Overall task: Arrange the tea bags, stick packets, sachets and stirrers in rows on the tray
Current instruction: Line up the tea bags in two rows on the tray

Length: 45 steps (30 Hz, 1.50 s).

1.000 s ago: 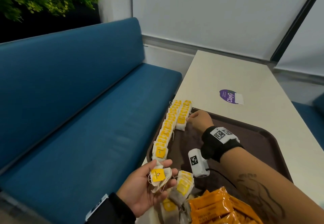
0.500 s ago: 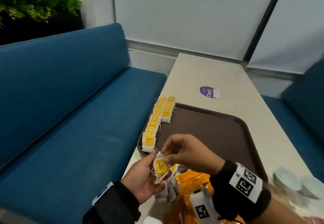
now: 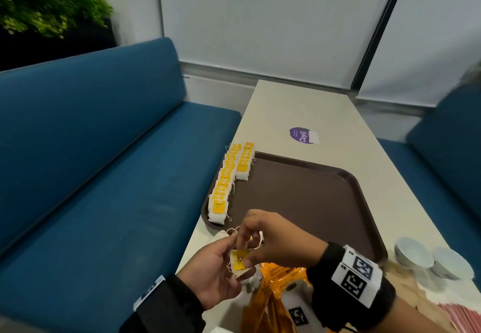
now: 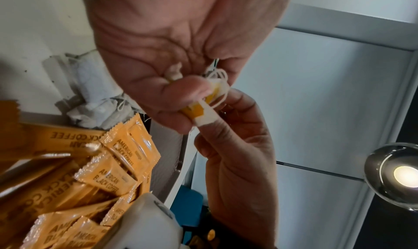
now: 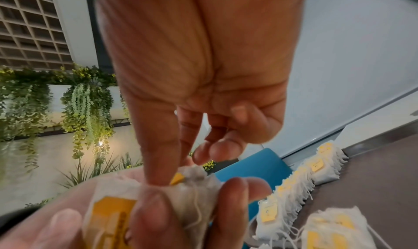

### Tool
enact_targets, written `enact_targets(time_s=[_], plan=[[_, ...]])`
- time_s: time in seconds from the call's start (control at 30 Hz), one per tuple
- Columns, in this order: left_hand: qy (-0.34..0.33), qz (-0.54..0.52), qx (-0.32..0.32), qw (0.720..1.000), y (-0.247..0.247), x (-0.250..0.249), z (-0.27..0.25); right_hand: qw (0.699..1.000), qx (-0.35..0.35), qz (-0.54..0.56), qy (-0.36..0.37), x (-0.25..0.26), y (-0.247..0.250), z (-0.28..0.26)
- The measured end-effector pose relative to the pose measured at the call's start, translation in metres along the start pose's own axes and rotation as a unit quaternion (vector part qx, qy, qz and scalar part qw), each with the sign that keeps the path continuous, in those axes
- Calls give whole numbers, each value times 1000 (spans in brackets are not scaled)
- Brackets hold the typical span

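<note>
- Since a second ago, the right hand (image 3: 270,239) came back from the tray (image 3: 299,194) to the left hand (image 3: 213,272).
- Both hands pinch small tea bags (image 3: 239,261) above the table edge.
- Best to pull just one bag free, slowly, so strings don't tangle.
- Next spot: the short second row (image 3: 244,162).

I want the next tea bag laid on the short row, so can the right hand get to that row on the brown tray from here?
Probably yes: bare brown tray lies between the right hand and the short row.
</note>
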State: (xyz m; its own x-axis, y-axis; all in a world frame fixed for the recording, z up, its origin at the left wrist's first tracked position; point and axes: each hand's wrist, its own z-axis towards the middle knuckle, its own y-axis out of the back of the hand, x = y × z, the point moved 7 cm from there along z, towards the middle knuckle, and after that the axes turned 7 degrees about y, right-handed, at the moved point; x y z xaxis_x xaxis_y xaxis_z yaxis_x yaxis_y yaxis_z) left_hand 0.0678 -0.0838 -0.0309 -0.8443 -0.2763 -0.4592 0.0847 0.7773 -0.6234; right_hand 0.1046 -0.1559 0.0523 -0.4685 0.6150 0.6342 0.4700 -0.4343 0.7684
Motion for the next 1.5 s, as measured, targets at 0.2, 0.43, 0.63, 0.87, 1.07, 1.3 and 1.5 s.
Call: enact_targets(time_s=[0.2, 0.43, 0.63, 0.87, 1.07, 1.3, 1.5], plan=[[-1, 12, -9, 1000, 5, -7, -4, 1000, -9, -7, 15, -4, 0, 9], [21, -8, -31, 999, 12, -13, 3, 998, -15, 32, 58, -9, 1, 18], [18, -20, -24, 999, 14, -21, 15, 994, -26, 87, 56, -22, 9, 22], [-19, -43, -5, 999, 23, -34, 28, 942, -224, 223, -108, -75, 58, 50], [-65, -14, 23, 998, 26, -44, 35, 949, -182, 110, -233, -153, 67, 119], [-83, -28, 20, 996, 39, -50, 33, 923, -167, 180, -295, -196, 59, 161], [-81, -42, 9, 996, 44, -48, 31, 918, -165, 173, -316, -203, 58, 164]])
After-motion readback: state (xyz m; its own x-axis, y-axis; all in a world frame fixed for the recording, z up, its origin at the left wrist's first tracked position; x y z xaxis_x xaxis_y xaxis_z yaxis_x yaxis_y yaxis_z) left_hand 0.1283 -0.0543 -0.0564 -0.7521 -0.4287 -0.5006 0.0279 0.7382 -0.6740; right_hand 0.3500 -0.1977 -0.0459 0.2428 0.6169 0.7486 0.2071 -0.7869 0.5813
